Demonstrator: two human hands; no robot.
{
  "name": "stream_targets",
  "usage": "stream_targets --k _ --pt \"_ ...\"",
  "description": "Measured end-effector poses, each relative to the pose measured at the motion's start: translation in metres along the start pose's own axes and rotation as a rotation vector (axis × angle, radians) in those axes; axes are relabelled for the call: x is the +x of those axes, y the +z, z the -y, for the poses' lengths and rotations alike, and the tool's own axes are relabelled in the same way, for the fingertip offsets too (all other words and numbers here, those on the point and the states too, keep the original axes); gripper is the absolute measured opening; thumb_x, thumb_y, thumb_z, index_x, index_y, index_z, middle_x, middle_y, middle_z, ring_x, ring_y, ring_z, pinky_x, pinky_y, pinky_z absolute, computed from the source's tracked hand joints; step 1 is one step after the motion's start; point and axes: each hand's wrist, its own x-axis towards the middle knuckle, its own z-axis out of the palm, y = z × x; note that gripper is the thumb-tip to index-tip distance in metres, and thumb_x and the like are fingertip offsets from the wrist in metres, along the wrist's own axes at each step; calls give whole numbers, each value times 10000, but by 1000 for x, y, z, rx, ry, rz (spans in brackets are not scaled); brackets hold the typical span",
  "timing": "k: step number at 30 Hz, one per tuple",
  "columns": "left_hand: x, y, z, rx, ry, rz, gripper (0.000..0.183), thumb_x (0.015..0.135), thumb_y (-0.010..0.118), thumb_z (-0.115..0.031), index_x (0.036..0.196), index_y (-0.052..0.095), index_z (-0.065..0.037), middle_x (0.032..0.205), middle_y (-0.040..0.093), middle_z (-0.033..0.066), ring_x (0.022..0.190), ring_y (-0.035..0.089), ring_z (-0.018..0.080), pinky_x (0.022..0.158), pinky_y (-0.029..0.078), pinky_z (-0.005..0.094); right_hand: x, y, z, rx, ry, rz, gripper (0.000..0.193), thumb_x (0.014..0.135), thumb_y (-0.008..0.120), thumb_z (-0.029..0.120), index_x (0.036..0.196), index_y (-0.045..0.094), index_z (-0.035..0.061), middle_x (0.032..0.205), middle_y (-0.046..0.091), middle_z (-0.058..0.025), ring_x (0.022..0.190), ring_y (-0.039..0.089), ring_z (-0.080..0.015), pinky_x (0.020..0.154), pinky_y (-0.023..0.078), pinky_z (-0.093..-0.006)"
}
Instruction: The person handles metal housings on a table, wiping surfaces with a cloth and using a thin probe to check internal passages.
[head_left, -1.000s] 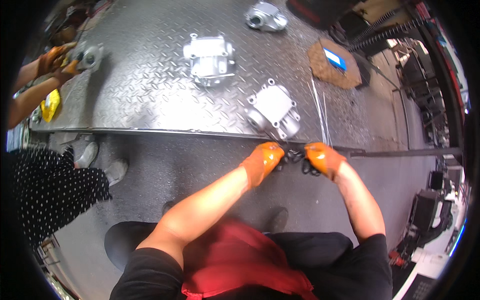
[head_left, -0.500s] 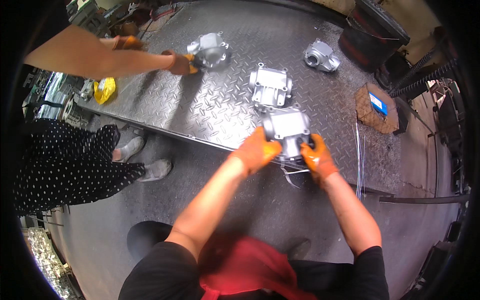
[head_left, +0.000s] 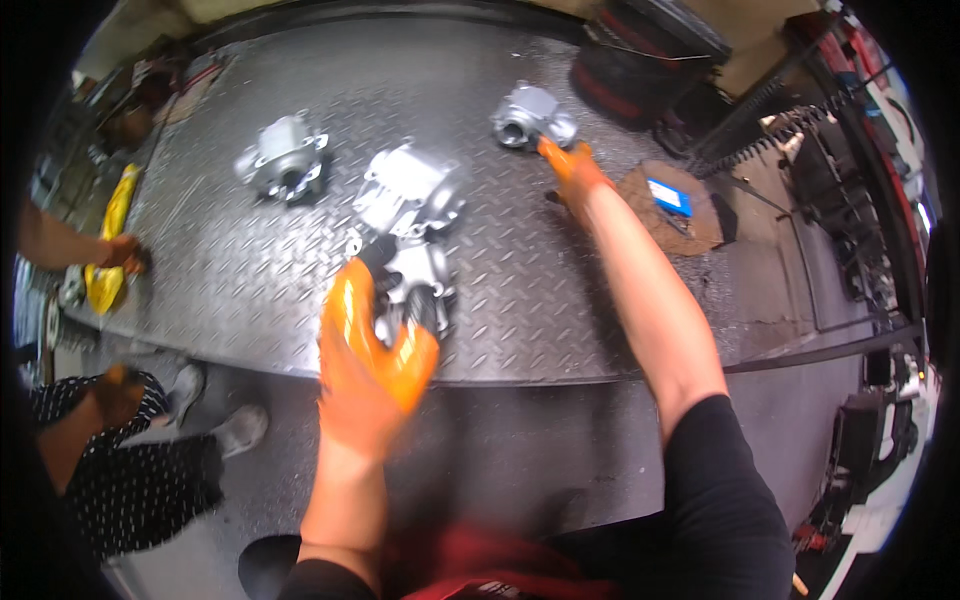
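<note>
My left hand, in an orange glove with dark fingertips, is open. Its thumb and fingers spread at the near side of a silver metal casting; whether they touch it is blurred. Just beyond lies a second casting, close against the first. My right hand, also gloved in orange, stretches far out with fingers apart. Its fingertips are at the near right side of another casting, a housing with a round opening. A further casting sits on the left of the plate.
The castings rest on a tread-plate work surface. A dark bucket stands at the back right, near a brown block bearing a blue box. A co-worker's gloved hand is beside a yellow bag.
My left hand has loosened around the nearest casting. My right hand has left it and reached to the far right casting. My view has shifted right; the co-worker's hands have left the left casting.
</note>
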Motion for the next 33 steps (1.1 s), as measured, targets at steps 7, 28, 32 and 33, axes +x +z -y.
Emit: stream_targets --k 7,28,32,33 --pt "-30 54 -24 -304 -9 357 515 839 656 70 1344 565 29 1234 639 162 1046 672 222 914 525 325 179 13 13 372 201 67 816 833 755 520 1487 466 127 1464 526 -206 1430 401 -373 1179 289 -513" --pt "244 254 103 -270 -634 357 743 918 704 -385 1465 393 10 1363 542 193 1250 475 287 1060 355 372 59 -31 -72 245 -14 189 608 929 698 416 1360 552 12 1229 661 -218 1084 629 -316 957 473 -407" --pt "97 213 24 57 -240 510 660 928 674 -359 1370 435 69 1080 655 210 990 608 213 861 496 367 -77 -106 -160 198 -33 147 641 943 694 356 1387 486 -57 1202 668 -255 1073 656 -312 920 506 -377" --pt "60 199 13 135 -130 496 656 938 658 -388 1348 452 81 1074 655 210 983 610 216 863 499 359 -131 -126 -159 203 -61 155 617 949 683 371 1349 502 -63 1171 673 -262 1047 659 -306 895 515 -374"
